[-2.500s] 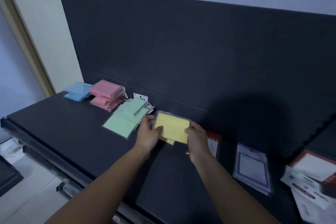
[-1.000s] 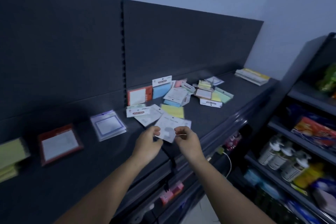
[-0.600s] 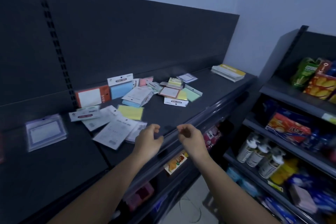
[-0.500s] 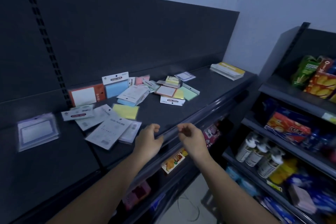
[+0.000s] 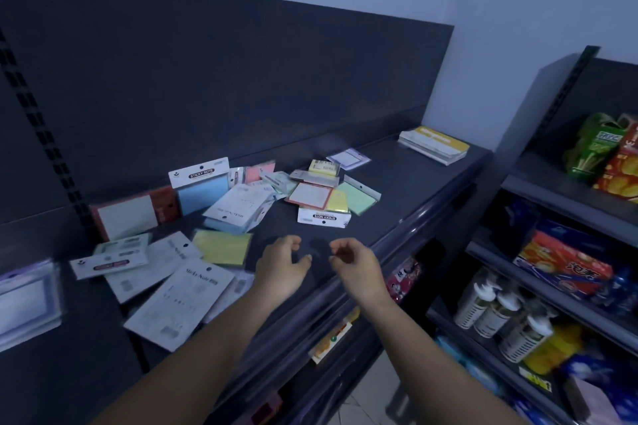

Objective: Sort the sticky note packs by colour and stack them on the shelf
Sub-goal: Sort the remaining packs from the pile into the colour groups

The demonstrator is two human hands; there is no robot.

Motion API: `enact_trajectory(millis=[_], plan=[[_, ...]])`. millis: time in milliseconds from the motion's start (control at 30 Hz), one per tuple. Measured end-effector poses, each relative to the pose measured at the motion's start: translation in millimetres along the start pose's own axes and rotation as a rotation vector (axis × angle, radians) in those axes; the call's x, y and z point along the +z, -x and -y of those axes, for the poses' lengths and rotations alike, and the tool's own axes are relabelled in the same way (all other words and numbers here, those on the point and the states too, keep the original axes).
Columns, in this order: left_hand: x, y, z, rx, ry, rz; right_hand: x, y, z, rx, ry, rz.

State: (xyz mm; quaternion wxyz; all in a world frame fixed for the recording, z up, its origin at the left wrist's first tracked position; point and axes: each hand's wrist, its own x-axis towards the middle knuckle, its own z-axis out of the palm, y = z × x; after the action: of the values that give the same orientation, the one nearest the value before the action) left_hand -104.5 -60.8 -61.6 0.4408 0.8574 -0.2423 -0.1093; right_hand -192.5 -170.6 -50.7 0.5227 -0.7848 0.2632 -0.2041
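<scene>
Release done: left hand [image 5: 281, 266] and right hand [image 5: 357, 264], loosely curled and empty, have let the white pack [image 5: 183, 304] drop onto the shelf [image 5: 400, 193]; sorting needs another coloured pick.

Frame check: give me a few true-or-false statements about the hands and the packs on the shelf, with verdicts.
1. The left hand and right hand hold nothing. True.
2. The yellow pack lies right of the right hand. False: it lies left of the left hand.
3. The blue pack stands against the back panel. True.
4. The packs in view are stacked by colour. False: they lie mixed and scattered on the shelf.
</scene>
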Motion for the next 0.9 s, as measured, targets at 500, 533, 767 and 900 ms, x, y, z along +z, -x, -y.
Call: enact_trajectory(millis=[500,533,767,900], plan=[[12,-100,4,-0.054,-0.063,0.081,10,-99,-5,0.06,0.058,-0.051],[14,-104,4,-0.049,-0.059,0.07,10,-104,-7,0.063,0.054,-0.049],[32,-138,-3,-0.118,0.032,-0.052,5,-155,-20,0.04,0.124,-0.057],[41,-160,-10,-0.208,0.098,-0.186,-3,-198,-24,-0.015,0.247,0.027]])
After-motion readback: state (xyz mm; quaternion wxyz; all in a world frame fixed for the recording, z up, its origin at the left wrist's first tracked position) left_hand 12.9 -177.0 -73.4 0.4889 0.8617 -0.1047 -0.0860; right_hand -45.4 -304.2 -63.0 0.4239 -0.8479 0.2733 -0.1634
